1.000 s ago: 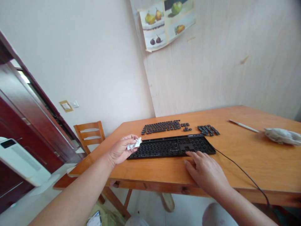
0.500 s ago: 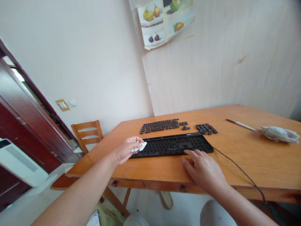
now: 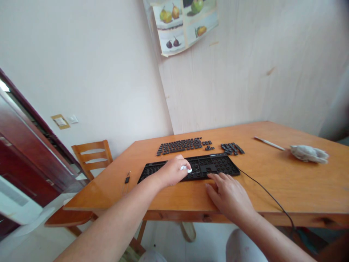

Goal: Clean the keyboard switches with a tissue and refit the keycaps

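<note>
My left hand is closed around a crumpled white tissue, over the middle of a black keyboard base that has its keycaps off. My right hand rests at the base's front edge, fingers stretched out, fingertips touching it and thumb on the tabletop. Behind the base, loose black keycaps lie in keyboard order, with a separate group of number-pad keycaps to the right. My left hand and forearm hide part of the base.
The wooden table carries a thin pen-like stick and a grey cloth bundle at right. A small wire tool with a black middle lies at left. The keyboard cable runs over the front edge. A wooden chair stands at left.
My left hand has moved right along the keyboard base with the tissue, from its left part to the middle. My right hand stays at the front edge. The view has shifted slightly.
</note>
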A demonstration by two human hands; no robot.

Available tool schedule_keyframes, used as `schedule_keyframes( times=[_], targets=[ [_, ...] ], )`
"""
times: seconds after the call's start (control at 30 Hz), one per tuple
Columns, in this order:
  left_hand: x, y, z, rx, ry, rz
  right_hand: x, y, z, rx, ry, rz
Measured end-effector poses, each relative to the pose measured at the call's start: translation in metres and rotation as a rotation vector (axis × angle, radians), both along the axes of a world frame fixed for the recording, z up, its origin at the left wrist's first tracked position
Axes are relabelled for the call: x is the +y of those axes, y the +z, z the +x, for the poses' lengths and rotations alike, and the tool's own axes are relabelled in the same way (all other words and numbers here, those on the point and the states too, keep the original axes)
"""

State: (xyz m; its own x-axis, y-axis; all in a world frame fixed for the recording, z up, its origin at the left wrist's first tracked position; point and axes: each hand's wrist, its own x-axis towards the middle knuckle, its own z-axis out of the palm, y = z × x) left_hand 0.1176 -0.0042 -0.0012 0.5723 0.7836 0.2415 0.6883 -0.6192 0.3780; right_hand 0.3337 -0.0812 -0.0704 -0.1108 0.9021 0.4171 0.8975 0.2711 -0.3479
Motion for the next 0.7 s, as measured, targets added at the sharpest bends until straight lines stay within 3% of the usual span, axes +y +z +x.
schedule_keyframes(
  times=[0.23,0.47,0.7],
  targets=[
    [0.005,-0.009,0.029,0.172,-0.186,0.128,0.000,0.000,0.000,-0.003,-0.002,0.000],
    [0.011,-0.013,0.028,0.347,-0.177,0.206,-0.001,0.002,0.000,0.015,0.001,-0.015],
    [0.011,-0.003,0.016,0.419,-0.164,0.147,-0.002,0.002,0.000,0.017,-0.007,-0.014]
  ],
)
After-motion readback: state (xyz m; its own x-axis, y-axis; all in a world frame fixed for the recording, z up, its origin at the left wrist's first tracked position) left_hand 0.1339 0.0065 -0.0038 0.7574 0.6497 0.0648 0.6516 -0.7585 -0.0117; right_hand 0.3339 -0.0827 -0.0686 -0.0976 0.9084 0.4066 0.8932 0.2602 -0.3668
